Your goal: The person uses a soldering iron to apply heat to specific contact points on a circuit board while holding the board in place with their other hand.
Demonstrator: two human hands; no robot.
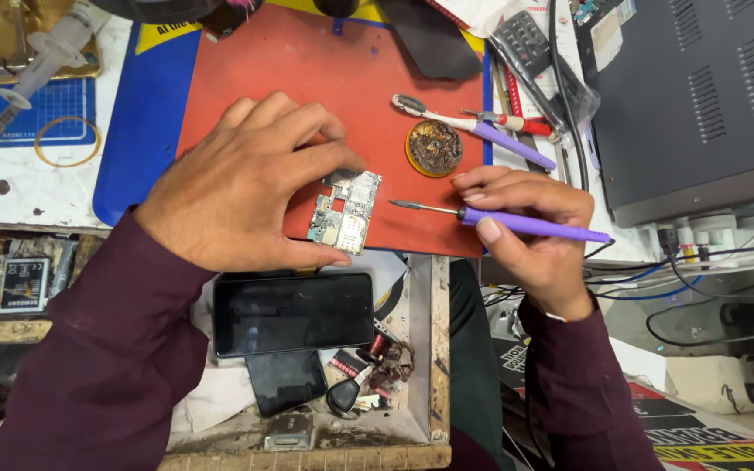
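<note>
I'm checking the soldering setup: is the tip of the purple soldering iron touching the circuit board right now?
No. The soldering iron tip sits apart from the circuit board, with red mat between them.

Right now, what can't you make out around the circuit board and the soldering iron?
- Head view: the left hand hides the circuit board's left edge.
- The right hand covers the middle of the purple soldering iron.
- Parts on the board: too small to tell.
- The drawer's contents lie under a black phone.
</note>
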